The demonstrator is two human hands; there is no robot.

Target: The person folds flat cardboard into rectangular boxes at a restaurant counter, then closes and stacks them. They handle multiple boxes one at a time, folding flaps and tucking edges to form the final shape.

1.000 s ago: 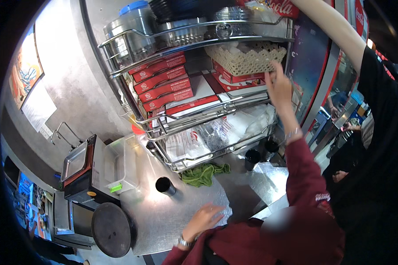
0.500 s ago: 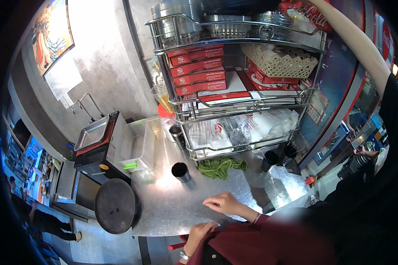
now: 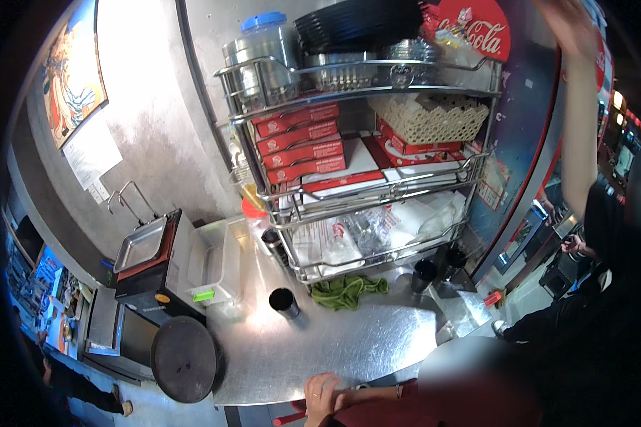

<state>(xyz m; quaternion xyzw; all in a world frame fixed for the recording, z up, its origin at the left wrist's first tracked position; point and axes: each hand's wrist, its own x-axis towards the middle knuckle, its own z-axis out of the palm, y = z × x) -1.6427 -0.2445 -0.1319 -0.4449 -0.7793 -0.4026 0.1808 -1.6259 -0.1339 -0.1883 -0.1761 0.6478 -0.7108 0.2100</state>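
My left hand (image 3: 321,393) is at the near edge of the steel table, fingers a little apart, with a ring showing. Nothing is visible in it. It lies over or against my right hand, whose forearm (image 3: 379,393) comes in from the right under a maroon sleeve. The fingers of my right hand are mostly hidden behind the left. Farther in on the steel table (image 3: 335,350) stands a black cup (image 3: 284,303), nearest to my hands. Behind it a crumpled green cloth (image 3: 347,292) lies at the foot of the wire rack.
A dark round tray (image 3: 184,359) sits at the table's left end, by a clear plastic bin (image 3: 214,262). The chrome rack (image 3: 377,192) holds red boxes (image 3: 303,148) and a cream basket (image 3: 434,119). At right a co-worker's bare forearm (image 3: 579,128) is raised.
My right hand has drawn back from above the table to my left hand. The co-worker's raised arm has swung right, away from the rack's top. The view has shifted slightly.
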